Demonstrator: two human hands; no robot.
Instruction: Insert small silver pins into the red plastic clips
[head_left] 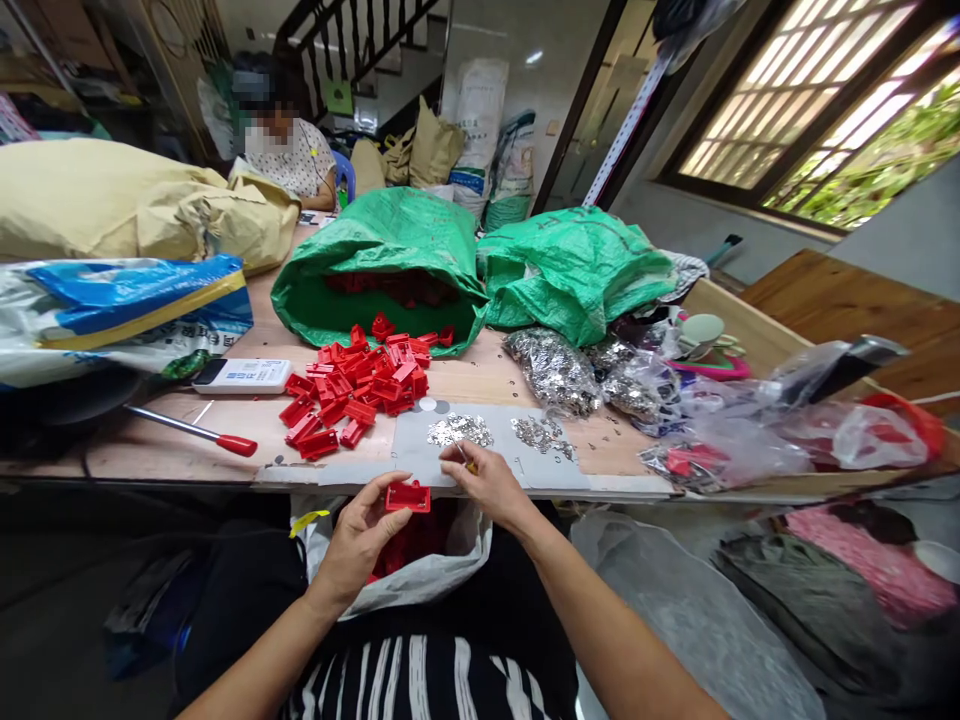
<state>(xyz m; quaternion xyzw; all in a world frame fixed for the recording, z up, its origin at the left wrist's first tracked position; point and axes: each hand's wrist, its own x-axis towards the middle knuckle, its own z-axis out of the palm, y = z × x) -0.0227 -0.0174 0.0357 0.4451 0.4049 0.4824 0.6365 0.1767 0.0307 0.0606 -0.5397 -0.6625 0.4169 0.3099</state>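
Observation:
Between the thumb and fingers of my left hand (352, 545) is a small red plastic housing (409, 498), held just off the table's front edge. My right hand (487, 487) pinches a slim tool with a yellowish handle (471, 466); its thin tip points at a pile of small shiny metal pieces (460, 430). A second pile of metal pieces (541, 436) lies to the right on the same grey sheet (409, 450). Left of the sheet is a heap of red plastic housings (360, 385). Below my hands, an open white sack (442, 585) on my lap contains more red parts.
A green sack (390, 230) opens toward the red heap, with another green sack (577, 270) beside it. Bags of metal pieces (555, 370) lie at right. At left are a white scale (244, 375) and a red-tipped lever (236, 444). A person (292, 150) sits across the table.

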